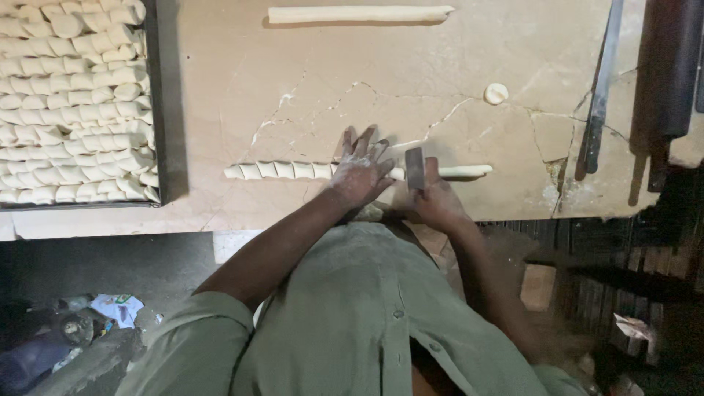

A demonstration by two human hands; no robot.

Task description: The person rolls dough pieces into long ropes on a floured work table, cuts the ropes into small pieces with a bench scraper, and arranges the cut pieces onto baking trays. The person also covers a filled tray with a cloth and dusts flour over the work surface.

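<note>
A long dough rope (458, 171) lies across the cracked stone slab (308, 88); its left part is cut into several small pieces (275, 171). My left hand (361, 171), floury, presses flat on the rope with fingers spread. Beside it my right hand (438, 198) grips a flat metal cutter (415, 169), its blade standing on the rope just right of my left hand.
A dark tray (158, 110) at the left is packed with rows of cut dough pieces (73, 103). A second uncut dough rope (359, 14) lies at the far edge, a small dough ball (496, 93) to the right. A long metal bar (601, 88) and dark rods (678, 66) rest at the right.
</note>
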